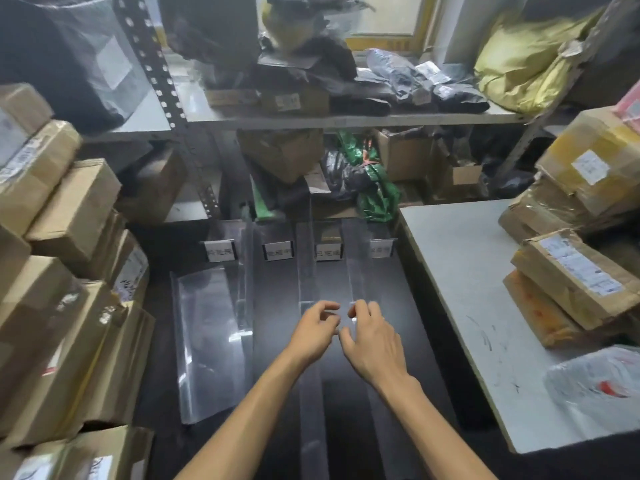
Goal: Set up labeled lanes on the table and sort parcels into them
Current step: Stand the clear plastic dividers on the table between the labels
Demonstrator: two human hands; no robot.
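On the dark table (277,306), clear plastic dividers (307,271) run away from me and form lanes. Four white label cards (277,251) stand at the lanes' far ends. A wide clear sheet (207,341) lies tilted at the left. My left hand (311,336) hovers just right of the middle divider, fingers loosely curled and holding nothing I can see. My right hand (372,341) has its fingertips curled on the near end of the right divider (356,271). Taped brown parcels (575,275) are stacked at the right.
A white table (467,271) adjoins the dark one on the right. Cardboard boxes (69,237) pile high along the left edge. Metal shelves (346,119) behind hold bags and boxes. A bagged parcel (595,382) lies at the near right.
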